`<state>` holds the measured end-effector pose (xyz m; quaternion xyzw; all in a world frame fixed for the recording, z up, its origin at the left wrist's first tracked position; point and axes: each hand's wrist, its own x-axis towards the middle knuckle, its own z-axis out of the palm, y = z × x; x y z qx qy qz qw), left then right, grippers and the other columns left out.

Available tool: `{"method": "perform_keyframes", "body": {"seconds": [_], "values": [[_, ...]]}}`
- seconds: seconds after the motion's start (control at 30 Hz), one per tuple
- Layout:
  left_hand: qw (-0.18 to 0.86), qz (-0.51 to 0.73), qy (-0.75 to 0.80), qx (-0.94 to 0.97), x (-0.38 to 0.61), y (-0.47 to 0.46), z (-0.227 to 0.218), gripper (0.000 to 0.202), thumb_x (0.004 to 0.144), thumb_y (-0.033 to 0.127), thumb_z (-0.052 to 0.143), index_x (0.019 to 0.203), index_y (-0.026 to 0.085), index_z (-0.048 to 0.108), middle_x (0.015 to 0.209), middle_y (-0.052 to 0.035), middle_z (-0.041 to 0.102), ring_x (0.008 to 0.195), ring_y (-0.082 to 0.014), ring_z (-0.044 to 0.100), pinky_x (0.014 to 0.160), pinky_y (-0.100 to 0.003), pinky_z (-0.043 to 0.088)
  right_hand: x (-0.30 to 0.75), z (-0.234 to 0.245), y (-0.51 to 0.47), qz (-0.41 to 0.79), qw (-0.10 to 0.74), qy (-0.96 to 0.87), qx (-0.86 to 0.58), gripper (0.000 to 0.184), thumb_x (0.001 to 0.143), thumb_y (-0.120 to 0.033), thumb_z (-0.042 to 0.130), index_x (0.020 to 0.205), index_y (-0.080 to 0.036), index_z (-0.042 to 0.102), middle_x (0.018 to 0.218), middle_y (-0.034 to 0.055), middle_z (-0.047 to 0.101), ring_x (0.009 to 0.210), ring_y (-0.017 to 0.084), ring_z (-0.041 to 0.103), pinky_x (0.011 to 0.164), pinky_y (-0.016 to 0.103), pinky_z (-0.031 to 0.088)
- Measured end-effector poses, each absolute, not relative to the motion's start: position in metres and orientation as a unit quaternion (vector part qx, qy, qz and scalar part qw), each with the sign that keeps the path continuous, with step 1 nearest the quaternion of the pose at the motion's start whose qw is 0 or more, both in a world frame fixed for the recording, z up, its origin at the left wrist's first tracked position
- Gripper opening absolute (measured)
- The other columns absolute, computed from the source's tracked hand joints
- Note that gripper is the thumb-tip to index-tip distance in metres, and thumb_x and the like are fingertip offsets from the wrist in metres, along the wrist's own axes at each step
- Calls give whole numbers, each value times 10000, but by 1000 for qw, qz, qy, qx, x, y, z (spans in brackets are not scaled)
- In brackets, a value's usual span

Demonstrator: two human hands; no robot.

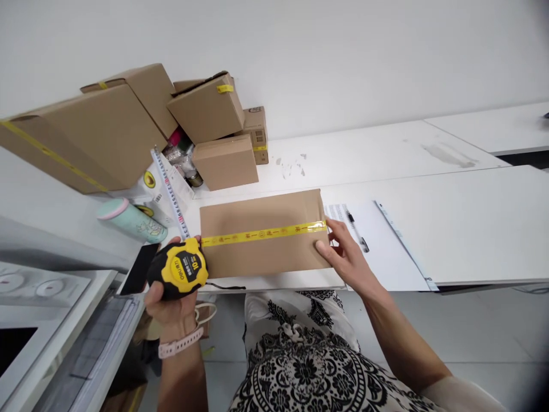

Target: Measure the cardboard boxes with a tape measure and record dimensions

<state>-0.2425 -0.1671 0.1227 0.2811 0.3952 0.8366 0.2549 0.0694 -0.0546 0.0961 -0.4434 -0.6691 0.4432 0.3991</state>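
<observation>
A yellow and black tape measure sits in my left hand, whose fingers wrap round its case. Its pale blade is pulled out some way and points up and away to the left. Right beside the case lies a brown cardboard box with yellow printed tape along its top. My right hand grips the right end of this box, thumb on top and fingers at the far side. A black wrist strap hangs from the tape measure.
Several cardboard boxes are piled at the back left. A mint tumbler lies on its side beside a black phone-like slab. Papers with a black pen lie right of the box. The white table ends at its front edge.
</observation>
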Motion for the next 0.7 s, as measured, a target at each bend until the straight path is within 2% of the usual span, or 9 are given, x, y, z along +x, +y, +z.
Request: {"method": "perform_keyframes", "body": {"seconds": [0.13, 0.23, 0.3, 0.37, 0.47, 0.57, 0.7], "values": [[306, 803, 408, 310, -230, -149, 145, 529, 621, 482, 776, 1039, 158, 754, 1063, -101, 742, 1120, -375, 664, 1112, -543, 429, 58, 96, -33, 417, 431, -632, -491, 694, 892, -574, 565, 1542, -425, 374, 1546, 82, 438, 908, 258, 622, 832, 487, 564], [289, 810, 402, 315, -214, -153, 158, 530, 617, 456, 802, 1065, 178, 745, 1092, -101, 735, 1186, -390, 635, 1137, -559, 403, 48, 94, -9, 434, 429, -618, -495, 667, 893, -539, 544, 1528, -398, 398, 1566, 75, 433, 881, 235, 631, 826, 472, 555], [283, 816, 398, 310, -198, -167, 167, 573, 596, 439, 821, 1098, 176, 735, 1143, -112, 720, 1189, -408, 629, 1101, -564, 443, 44, 98, 7, 433, 421, -629, -489, 641, 878, -509, 565, 1493, -365, 459, 1545, 80, 467, 887, 231, 632, 824, 456, 550], [351, 790, 406, 297, -182, -184, 173, 631, 606, 453, 817, 1161, 171, 714, 1188, -138, 707, 1144, -426, 649, 1008, -570, 517, 41, 107, 23, 411, 429, -649, -475, 587, 867, -482, 584, 1429, -320, 542, 1496, 89, 528, 926, 242, 628, 833, 444, 544], [519, 697, 407, 282, -160, -205, 171, 641, 666, 488, 794, 1226, 199, 678, 1248, -157, 685, 1102, -431, 667, 905, -559, 574, 34, 124, 49, 359, 466, -682, -435, 466, 887, -434, 559, 1309, -259, 645, 1393, 99, 619, 1070, 266, 615, 895, 433, 523], [617, 626, 386, 278, -142, -212, 159, 616, 728, 493, 774, 1259, 210, 644, 1273, -161, 669, 1163, -417, 640, 967, -545, 548, 20, 139, 76, 339, 473, -713, -391, 384, 914, -393, 525, 1200, -217, 711, 1309, 112, 674, 1191, 273, 589, 978, 425, 476], [654, 598, 380, 265, -122, -208, 145, 589, 800, 476, 738, 1306, 212, 592, 1173, -150, 692, 1159, -373, 643, 999, -539, 526, -6, 153, 101, 396, 412, -730, -375, 335, 918, -388, 544, 1089, -184, 746, 1204, 108, 714, 1174, 274, 589, 967, 395, 456]]}}
